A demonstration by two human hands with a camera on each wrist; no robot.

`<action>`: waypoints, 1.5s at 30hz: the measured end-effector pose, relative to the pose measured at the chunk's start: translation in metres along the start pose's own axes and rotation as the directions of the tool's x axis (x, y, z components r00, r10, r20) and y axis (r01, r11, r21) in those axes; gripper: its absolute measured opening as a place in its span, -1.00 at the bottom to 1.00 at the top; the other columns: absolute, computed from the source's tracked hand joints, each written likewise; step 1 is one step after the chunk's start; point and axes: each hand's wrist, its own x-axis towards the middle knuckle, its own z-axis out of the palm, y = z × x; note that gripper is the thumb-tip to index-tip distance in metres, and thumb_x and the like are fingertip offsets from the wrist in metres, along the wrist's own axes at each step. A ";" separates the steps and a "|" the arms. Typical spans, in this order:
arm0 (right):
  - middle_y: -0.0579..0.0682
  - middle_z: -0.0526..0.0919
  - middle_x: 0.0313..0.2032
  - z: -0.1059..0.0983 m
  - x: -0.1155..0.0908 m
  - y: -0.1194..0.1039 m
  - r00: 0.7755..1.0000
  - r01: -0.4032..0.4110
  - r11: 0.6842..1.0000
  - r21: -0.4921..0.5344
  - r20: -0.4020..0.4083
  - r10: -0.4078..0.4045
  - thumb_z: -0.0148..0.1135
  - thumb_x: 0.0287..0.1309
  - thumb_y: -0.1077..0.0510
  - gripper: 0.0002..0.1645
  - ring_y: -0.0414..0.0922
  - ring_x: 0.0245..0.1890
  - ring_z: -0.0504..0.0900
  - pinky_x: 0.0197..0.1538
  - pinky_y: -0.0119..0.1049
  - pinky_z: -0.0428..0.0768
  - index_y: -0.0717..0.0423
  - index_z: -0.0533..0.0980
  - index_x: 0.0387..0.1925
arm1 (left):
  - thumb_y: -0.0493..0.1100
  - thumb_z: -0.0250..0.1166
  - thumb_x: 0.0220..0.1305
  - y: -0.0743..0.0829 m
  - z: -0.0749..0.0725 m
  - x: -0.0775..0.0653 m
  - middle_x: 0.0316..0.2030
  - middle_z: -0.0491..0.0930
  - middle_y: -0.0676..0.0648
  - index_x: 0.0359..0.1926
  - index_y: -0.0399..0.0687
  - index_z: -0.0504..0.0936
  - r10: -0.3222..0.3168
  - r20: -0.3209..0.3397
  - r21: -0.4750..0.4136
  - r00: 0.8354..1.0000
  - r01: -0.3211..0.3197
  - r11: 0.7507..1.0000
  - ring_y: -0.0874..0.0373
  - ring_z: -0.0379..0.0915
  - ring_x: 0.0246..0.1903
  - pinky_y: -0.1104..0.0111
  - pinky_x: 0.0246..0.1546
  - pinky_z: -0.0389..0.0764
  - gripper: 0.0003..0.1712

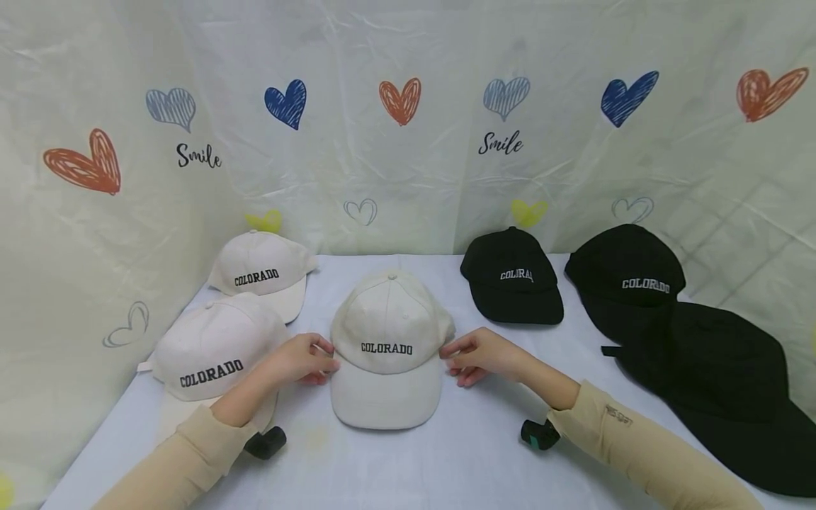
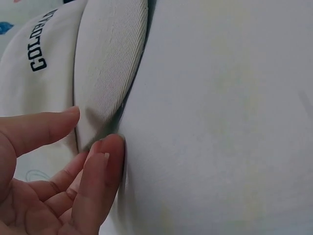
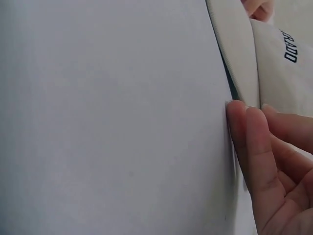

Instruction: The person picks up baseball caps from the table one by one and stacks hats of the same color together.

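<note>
A cream baseball cap (image 1: pixel 386 393) lettered COLORADO sits upright on the white-covered table, brim toward me. At the left end of its brim is my left hand (image 1: pixel 304 360); in the left wrist view the thumb (image 2: pixel 61 125) lies over the brim (image 2: pixel 105 73), with the fingertips at its lower edge. My right hand (image 1: pixel 481 354) pinches the opposite brim corner, its thumb near the seam and its fingers (image 3: pixel 259 147) along the edge in the right wrist view. The far side of the crown is hidden.
Two whitish COLORADO caps, a back one (image 1: pixel 258 258) and a front one (image 1: pixel 210 340), lie at left, the front one partly behind my left arm. Black caps are at right: one near the middle (image 1: pixel 513 283), one behind (image 1: pixel 627 262), one in front (image 1: pixel 727 368). A heart-printed curtain (image 1: pixel 433 177) hangs behind.
</note>
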 end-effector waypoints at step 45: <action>-0.01 0.67 -0.36 0.056 -0.011 -0.056 0.937 0.345 0.937 0.059 0.030 -0.347 0.31 0.28 0.37 -0.61 -0.11 -0.42 0.68 -0.25 -0.18 0.74 0.38 0.59 0.13 | -0.19 0.40 0.35 0.012 -0.051 -0.108 -0.22 0.66 0.15 -0.03 0.04 0.69 0.388 -0.133 0.320 0.912 -0.331 0.888 0.24 0.59 -0.25 0.38 -0.28 0.60 -0.80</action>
